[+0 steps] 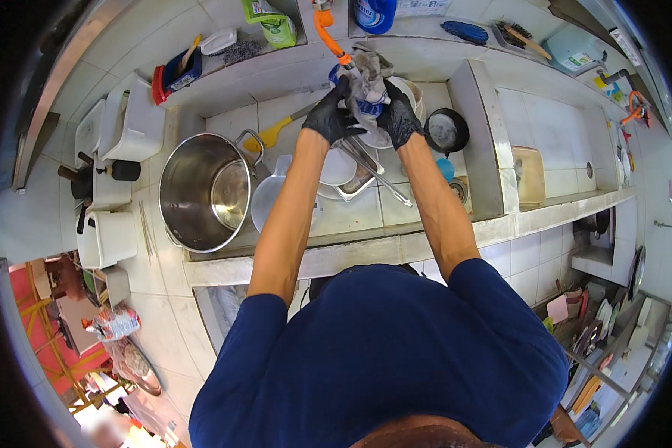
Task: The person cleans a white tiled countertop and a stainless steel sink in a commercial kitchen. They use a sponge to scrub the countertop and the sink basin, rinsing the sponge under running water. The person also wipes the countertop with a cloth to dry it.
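Both my hands wear black gloves and meet at the far side of the tiled sink, below an orange hose tap (pixel 326 31). Between them is a crumpled, greyish cloth (pixel 369 82) with blue patches, which looks wet. My left hand (pixel 330 116) grips its left side, fingers curled. On its right side, my right hand (pixel 400 116) is closed around the edge. Under the hands lie a white bowl (pixel 338 167), metal tongs (pixel 381 179) and a white tray, partly covered. White dishes behind the right hand are mostly hidden.
A large steel pot (pixel 205 193) stands at the sink's left end, beside a clear plastic jug (pixel 267 200) and a yellow spatula (pixel 270 134). To the right sit a small black pan (pixel 446 131) and a divider wall (pixel 485 134). Bottles and brushes line the back ledge (pixel 425 46).
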A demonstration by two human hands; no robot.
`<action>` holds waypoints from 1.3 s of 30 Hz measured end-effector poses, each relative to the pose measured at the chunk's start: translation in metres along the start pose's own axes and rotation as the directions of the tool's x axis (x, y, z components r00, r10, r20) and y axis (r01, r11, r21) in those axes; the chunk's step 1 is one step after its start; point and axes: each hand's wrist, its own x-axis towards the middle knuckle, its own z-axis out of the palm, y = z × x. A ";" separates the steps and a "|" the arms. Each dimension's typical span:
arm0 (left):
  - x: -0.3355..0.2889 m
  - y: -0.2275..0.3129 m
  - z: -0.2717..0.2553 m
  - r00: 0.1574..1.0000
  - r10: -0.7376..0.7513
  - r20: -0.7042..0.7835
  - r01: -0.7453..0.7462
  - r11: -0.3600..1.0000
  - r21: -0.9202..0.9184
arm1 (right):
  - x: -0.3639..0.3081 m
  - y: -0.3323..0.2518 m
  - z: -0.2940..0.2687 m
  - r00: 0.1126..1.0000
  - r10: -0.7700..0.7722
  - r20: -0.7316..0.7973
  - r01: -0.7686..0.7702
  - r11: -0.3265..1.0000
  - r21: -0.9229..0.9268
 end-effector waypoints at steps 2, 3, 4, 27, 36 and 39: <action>0.048 0.003 -0.035 0.995 0.094 0.013 -0.092 0.989 -0.119 | -0.001 0.004 0.009 0.986 0.150 0.069 -0.147 0.988 -0.037; 0.072 0.004 -0.035 0.992 0.130 -0.007 -0.130 0.990 -0.056 | 0.017 -0.007 -0.026 0.998 -0.040 -0.050 0.025 0.964 -0.267; 0.082 0.004 -0.039 0.984 0.171 -0.051 -0.171 0.985 -0.005 | 0.022 -0.018 -0.046 0.977 -0.200 -0.069 0.142 0.860 -0.490; 0.105 -0.007 -0.054 0.908 0.226 0.353 -0.295 0.943 0.155 | -0.031 -0.006 -0.006 0.837 -0.304 0.455 0.477 -0.001 -0.879; 0.136 -0.054 -0.054 0.857 0.496 0.138 -0.399 0.471 0.786 | -0.026 -0.009 -0.021 0.969 -0.131 -0.211 -0.005 0.841 -0.542; 0.128 -0.061 -0.066 0.980 0.128 0.154 -0.102 0.981 -0.164 | 0.003 -0.002 -0.016 0.995 0.023 -0.100 -0.089 0.679 -0.729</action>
